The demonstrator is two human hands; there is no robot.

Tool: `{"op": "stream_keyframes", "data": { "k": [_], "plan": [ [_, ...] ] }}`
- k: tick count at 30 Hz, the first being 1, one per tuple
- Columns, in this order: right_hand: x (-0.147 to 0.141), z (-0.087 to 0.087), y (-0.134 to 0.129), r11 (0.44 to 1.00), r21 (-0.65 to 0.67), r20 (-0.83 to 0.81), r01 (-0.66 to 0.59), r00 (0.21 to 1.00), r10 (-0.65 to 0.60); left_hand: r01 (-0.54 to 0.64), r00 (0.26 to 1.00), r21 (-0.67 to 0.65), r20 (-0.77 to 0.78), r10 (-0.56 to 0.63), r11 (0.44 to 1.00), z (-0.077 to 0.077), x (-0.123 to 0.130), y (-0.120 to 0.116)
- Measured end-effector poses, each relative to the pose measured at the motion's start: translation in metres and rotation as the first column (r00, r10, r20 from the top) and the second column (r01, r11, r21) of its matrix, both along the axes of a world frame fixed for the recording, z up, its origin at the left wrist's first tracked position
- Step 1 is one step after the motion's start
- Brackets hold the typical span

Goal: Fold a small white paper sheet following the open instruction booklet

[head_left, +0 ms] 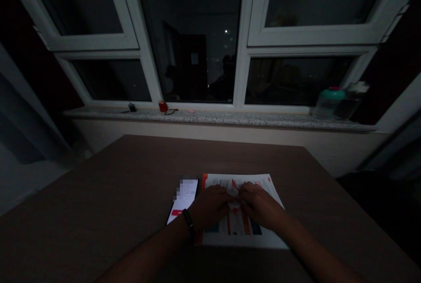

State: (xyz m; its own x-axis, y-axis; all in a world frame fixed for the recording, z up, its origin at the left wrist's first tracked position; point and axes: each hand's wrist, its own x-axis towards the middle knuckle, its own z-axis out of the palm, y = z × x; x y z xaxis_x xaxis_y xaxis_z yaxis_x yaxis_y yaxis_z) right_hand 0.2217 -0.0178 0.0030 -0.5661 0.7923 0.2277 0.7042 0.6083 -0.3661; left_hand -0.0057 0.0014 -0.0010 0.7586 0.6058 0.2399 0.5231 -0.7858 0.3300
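Observation:
Over a printed booklet (269, 239) on the brown table, my left hand (210, 204) and my right hand (258, 204) meet near the middle of the page. Between their closed fingers is a small piece of white paper (233, 189) with red marks, pinched from both sides. The dim light hides its exact shape. A black band is round my left wrist. Just left of the booklet lies a phone (184, 195) with its screen lit, partly behind my left forearm.
The table (131, 178) reaches towards a window with a stone sill (230, 118). On the sill are a small dark bottle (132, 107), a red object (162, 106) and, at the right, a clear jar with a teal lid (331, 94).

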Motion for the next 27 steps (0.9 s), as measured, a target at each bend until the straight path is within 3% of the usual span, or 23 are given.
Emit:
{"op": "stream_keyframes", "data": {
  "k": [4,11,19,22,27],
  "plan": [
    [0.002,-0.005,0.001,0.999,0.036,-0.024,-0.024,0.999,0.025,-0.001,0.999,-0.037,0.04,0.003,0.999,-0.006,0.0,0.003],
    [0.005,-0.013,0.01,0.978,0.061,0.041,-0.199,0.98,0.197,-0.011,1.0,-0.004,-0.015,0.011,1.0,-0.006,0.002,0.005],
    [0.004,-0.009,0.006,0.978,0.042,0.103,-0.207,0.974,0.201,0.074,0.994,0.096,-0.093,-0.065,0.993,0.002,0.004,0.001],
    [0.005,-0.006,0.003,0.982,0.04,0.124,-0.186,0.976,0.18,0.109,0.99,0.084,-0.094,-0.101,0.991,0.005,0.002,-0.001],
    [0.006,0.006,-0.003,0.979,0.042,0.131,-0.199,0.973,0.192,0.067,0.993,0.024,-0.103,-0.065,0.997,0.006,-0.002,-0.004]
  ]
}}
